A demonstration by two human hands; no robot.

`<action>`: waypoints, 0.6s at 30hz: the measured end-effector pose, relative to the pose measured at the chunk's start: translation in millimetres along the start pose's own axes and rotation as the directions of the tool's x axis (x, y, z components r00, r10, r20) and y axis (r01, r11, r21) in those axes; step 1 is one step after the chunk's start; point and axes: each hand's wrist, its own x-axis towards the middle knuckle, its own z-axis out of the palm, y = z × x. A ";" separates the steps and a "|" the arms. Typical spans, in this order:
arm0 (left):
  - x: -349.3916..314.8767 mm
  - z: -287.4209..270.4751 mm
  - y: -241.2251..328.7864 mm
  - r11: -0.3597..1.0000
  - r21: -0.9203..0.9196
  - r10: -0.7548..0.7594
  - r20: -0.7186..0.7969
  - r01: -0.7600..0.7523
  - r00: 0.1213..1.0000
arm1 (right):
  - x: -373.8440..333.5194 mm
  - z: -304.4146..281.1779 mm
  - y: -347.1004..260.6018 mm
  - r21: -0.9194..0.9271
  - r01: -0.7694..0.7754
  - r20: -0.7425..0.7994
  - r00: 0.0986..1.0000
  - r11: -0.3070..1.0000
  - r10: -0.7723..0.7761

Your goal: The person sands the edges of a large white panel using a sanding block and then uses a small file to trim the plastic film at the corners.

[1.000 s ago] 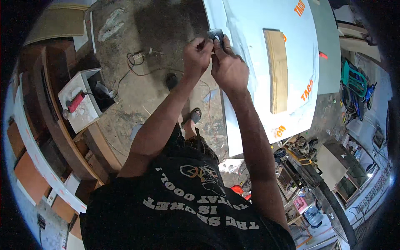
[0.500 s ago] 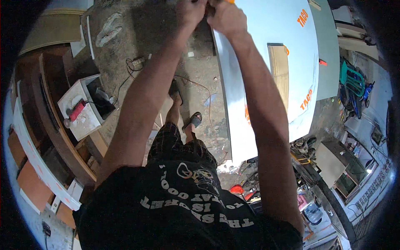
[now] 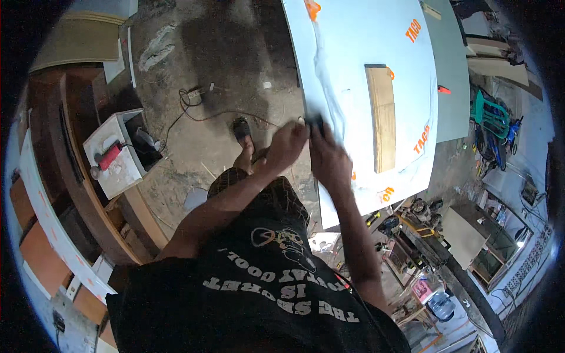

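Observation:
A large white film-covered panel (image 3: 347, 53) with orange print lies to my right, its long edge running beside my legs. At that edge my right hand (image 3: 331, 165) is closed on a small dark tool (image 3: 315, 120), blurred, so its exact kind does not show. Just left of it, off the panel's edge, my left hand (image 3: 288, 144) is closed, its fingers against the tool or the edge; what it grips is hidden. On the panel lies a flat tan wooden strip (image 3: 384, 117), apart from both hands.
A red power tool (image 3: 109, 157) rests on a white box (image 3: 118, 176) at left. A cable (image 3: 206, 119) crosses the floor. Brown cabinet frames (image 3: 76, 153) stand far left. Clutter, a water jug (image 3: 440, 306) and a green plastic chair (image 3: 489, 112) are at right.
Both hands have drawn back from the panel's far end toward my body along its edge, my elbows now bent. The panel appears slightly farther left in view.

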 end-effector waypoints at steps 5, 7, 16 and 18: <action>-34.6 -3.7 -5.6 0.990 -0.084 -0.106 0.063 0.111 0.992 | -142.5 -7.9 8.3 0.038 -0.239 0.218 0.950 0.970 0.225; -5.5 -6.7 8.1 0.998 -0.059 -0.019 -0.067 0.015 0.998 | -186.8 8.9 19.8 0.088 -0.231 0.166 0.962 0.969 0.215; 113.1 -36.0 31.9 0.991 0.061 0.121 -0.084 -0.116 0.989 | -141.8 6.6 6.4 0.124 -0.173 0.062 0.984 0.977 0.166; 134.3 -48.8 35.7 0.987 0.142 0.102 -0.143 -0.081 0.984 | -109.3 9.7 2.4 0.110 -0.090 -0.009 0.996 0.990 0.091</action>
